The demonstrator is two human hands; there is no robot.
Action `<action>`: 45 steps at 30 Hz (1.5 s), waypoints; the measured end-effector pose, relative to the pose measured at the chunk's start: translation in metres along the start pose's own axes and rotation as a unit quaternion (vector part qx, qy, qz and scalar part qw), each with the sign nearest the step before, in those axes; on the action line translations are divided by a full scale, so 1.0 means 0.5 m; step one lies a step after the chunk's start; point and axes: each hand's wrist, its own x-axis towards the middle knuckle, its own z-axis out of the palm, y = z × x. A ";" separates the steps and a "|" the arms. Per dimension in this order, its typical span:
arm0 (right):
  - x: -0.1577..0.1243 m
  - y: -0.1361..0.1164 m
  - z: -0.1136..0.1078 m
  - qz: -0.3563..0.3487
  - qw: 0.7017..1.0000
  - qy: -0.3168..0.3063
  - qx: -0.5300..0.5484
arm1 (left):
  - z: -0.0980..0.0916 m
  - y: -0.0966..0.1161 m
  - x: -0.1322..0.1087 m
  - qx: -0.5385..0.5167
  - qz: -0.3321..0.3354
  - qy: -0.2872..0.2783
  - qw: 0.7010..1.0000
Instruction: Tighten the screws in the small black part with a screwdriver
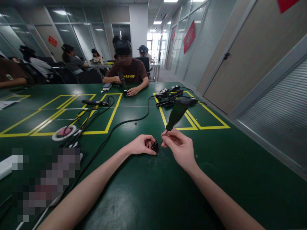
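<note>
My left hand [143,145] is closed around a small black part [155,146] on the green table, thumb in front and fingers behind. A short round piece sticks up from the part; its exact kind is too small to make out. My right hand [179,146] pinches the thin shaft of a screwdriver [177,113] between thumb and fingers. The screwdriver's thick dark handle leans up and to the right above the hand. Its shaft slants down toward the right side of the black part; whether the tip touches it I cannot tell.
Black cables and adapters [171,95] lie heaped beyond my right hand. A long black cable [120,124] crosses the table. A tape roll [64,132] and a dark pen-like tool [92,102] lie left. Across the table a person [129,70] holds a power tool.
</note>
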 end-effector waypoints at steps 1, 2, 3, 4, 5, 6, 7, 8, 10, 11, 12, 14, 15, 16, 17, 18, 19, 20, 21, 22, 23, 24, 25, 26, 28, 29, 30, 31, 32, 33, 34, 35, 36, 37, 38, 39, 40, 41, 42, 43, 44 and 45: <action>0.000 0.000 0.000 -0.012 1.000 -0.001 -0.005 | 0.000 0.000 0.000 0.000 -0.001 -0.001 1.000; 0.000 0.000 0.000 -0.021 1.000 -0.002 -0.009 | 0.000 0.001 0.000 0.000 0.000 0.000 1.000; 0.001 0.000 0.001 -0.026 1.000 -0.004 -0.011 | 0.000 0.001 0.000 0.000 0.001 0.001 1.000; 0.001 0.000 0.001 -0.025 1.000 -0.004 -0.011 | 0.000 0.002 -0.001 0.000 0.002 0.003 1.000; 0.001 0.000 0.001 -0.021 1.000 -0.003 -0.008 | 0.000 0.002 -0.001 0.000 0.004 0.004 1.000; 0.001 0.001 0.001 -0.014 1.000 -0.001 -0.004 | 0.000 0.001 -0.002 0.001 0.005 0.006 1.000; 0.001 0.001 0.001 -0.006 1.000 0.003 0.001 | 0.000 0.001 -0.002 0.002 0.005 0.007 1.000; 0.001 0.001 0.001 0.002 1.000 0.006 0.007 | 0.001 0.001 -0.002 0.003 0.005 0.008 1.000; 0.000 0.001 0.001 0.014 1.000 0.009 0.016 | 0.001 0.000 -0.002 0.007 0.004 0.009 1.000; 0.000 0.001 0.001 0.016 1.000 0.010 0.021 | 0.001 -0.001 -0.002 0.008 0.005 0.010 1.000; 0.000 0.000 0.001 0.017 1.000 0.010 0.023 | 0.001 -0.001 -0.001 0.009 0.006 0.011 1.000; -0.001 -0.002 0.001 0.018 0.999 0.008 0.026 | 0.001 -0.002 -0.001 0.009 0.009 0.013 1.000; -0.001 -0.003 0.002 0.019 0.999 0.008 0.025 | 0.001 -0.002 -0.001 0.009 0.009 0.012 1.000; -0.001 -0.004 0.002 0.019 1.000 0.009 0.023 | 0.001 -0.002 -0.001 0.009 0.008 0.011 1.000; -0.001 -0.005 0.002 0.021 1.000 0.010 0.021 | 0.001 -0.002 -0.001 0.009 0.008 0.009 1.000; -0.001 -0.005 0.002 0.022 1.000 0.012 0.018 | 0.000 -0.002 -0.002 0.010 0.007 0.008 1.000; -0.001 -0.006 0.001 0.023 1.000 0.014 0.015 | 0.000 -0.002 -0.002 0.011 0.007 0.007 1.000; -0.001 -0.006 0.001 0.023 1.000 0.016 0.010 | 0.000 -0.002 -0.003 0.012 0.007 0.007 1.000; -0.001 -0.005 0.001 0.022 1.000 0.016 0.006 | 0.000 -0.002 -0.003 0.014 0.008 0.008 1.000; -0.001 -0.005 0.001 0.017 1.000 0.015 0.002 | 0.000 -0.002 -0.003 0.015 0.008 0.008 1.000; -0.002 -0.005 0.001 0.010 1.000 0.013 -0.002 | 0.001 -0.001 -0.003 0.018 0.008 0.010 1.000; -0.002 -0.004 0.001 0.001 1.000 0.009 -0.005 | 0.001 -0.001 -0.003 0.020 0.009 0.011 1.000; -0.002 -0.004 0.001 -0.006 1.000 0.004 -0.008 | 0.001 -0.001 -0.003 0.022 0.009 0.013 1.000; -0.002 -0.004 0.001 -0.012 1.000 0.000 -0.010 | 0.002 -0.001 -0.002 0.023 0.010 0.015 1.000; -0.002 -0.005 0.001 -0.010 1.000 -0.004 -0.010 | 0.003 0.000 -0.002 0.022 0.010 0.017 1.000; -0.002 -0.005 0.001 -0.004 1.000 -0.002 -0.007 | 0.003 0.000 -0.002 0.020 0.009 0.016 1.000; -0.002 -0.005 0.000 0.003 1.000 0.003 -0.003 | 0.003 0.000 -0.002 0.017 0.008 0.014 1.000; -0.001 -0.006 0.000 0.010 1.000 0.008 0.001 | 0.004 0.001 -0.003 0.014 0.007 0.013 1.000; -0.001 -0.007 0.000 0.016 1.000 0.014 0.004 | 0.004 0.001 -0.003 0.012 0.006 0.013 1.000; 0.000 -0.008 -0.001 0.022 1.000 0.018 0.006 | 0.004 0.001 -0.003 0.010 0.005 0.013 1.000; 0.000 -0.009 -0.001 0.025 0.999 0.022 0.007 | 0.004 0.001 -0.003 0.009 0.005 0.013 1.000; 0.000 -0.010 -0.001 0.026 0.999 0.023 0.007 | 0.004 0.001 -0.003 0.009 0.005 0.014 1.000; 0.000 -0.010 -0.001 0.024 0.999 0.024 0.006 | 0.003 0.001 -0.003 0.008 0.005 0.014 1.000; 0.000 -0.011 -0.001 0.021 1.000 0.022 0.004 | 0.003 0.001 -0.003 0.009 0.006 0.014 1.000; 0.000 -0.011 -0.001 0.019 1.000 0.020 0.001 | 0.003 0.001 -0.003 0.009 0.008 0.014 1.000; -0.001 -0.010 -0.001 0.017 1.000 0.017 -0.001 | 0.004 0.001 -0.003 0.009 0.009 0.015 1.000; -0.001 -0.010 0.000 0.018 1.000 0.015 -0.003 | 0.004 0.001 -0.003 0.010 0.010 0.015 1.000; -0.002 -0.009 0.001 0.020 1.000 0.013 -0.003 | 0.004 0.001 -0.003 0.010 0.011 0.016 1.000; -0.002 -0.009 0.001 0.023 1.000 0.011 -0.003 | 0.004 0.001 -0.003 0.010 0.011 0.017 1.000; -0.002 -0.009 0.002 0.025 1.000 0.010 -0.002 | 0.005 0.001 -0.003 0.010 0.012 0.017 1.000; -0.003 -0.009 0.002 0.025 1.000 0.011 0.000 | 0.005 0.001 -0.003 0.010 0.012 0.017 1.000; -0.003 -0.009 0.003 0.025 1.000 0.012 0.002 | 0.006 0.001 -0.003 0.009 0.012 0.017 1.000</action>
